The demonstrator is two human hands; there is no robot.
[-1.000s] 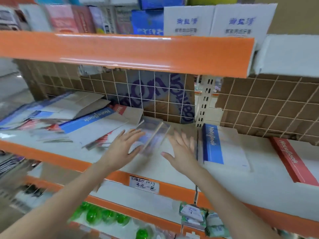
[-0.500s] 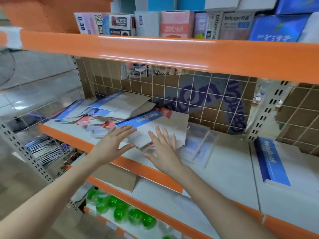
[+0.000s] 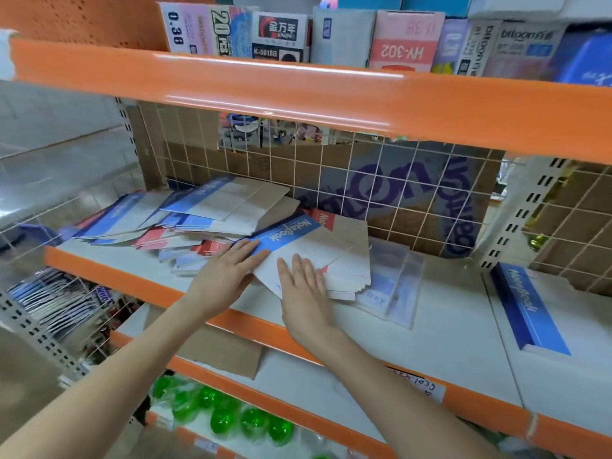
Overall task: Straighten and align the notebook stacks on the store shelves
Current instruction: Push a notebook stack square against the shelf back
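notebook stack (image 3: 318,256): kraft-coloured covers with a blue spine band reading "NoteBook", a red-banded one peeking out behind. It sits skewed on the middle shelf (image 3: 440,329), corners fanned out at the lower right edge, so not squared up at all.
left hand (image 3: 225,276): flat on the left corner of that stack, fingers straight and a bit spread, tips on the blue band.
right hand (image 3: 303,293): flat too, fingers straight and close together, palm down on the stack's front edge.
messy pile (image 3: 185,223): more blue and red notebooks slumped every which way to the left, overlapping the stack's far corner.
clear divider (image 3: 394,279): see-through plastic piece lying just right of the stack, touching or under its edge, can't tell which.
other notebook (image 3: 526,309): blue-spined, lying neat at the far right of the shelf, well apart.
wire grid (image 3: 364,180): back wall, cardboard behind it.
upper shelf (image 3: 298,91): orange lip, pen boxes on top.
lower shelf: green bottles (image 3: 225,415) below.
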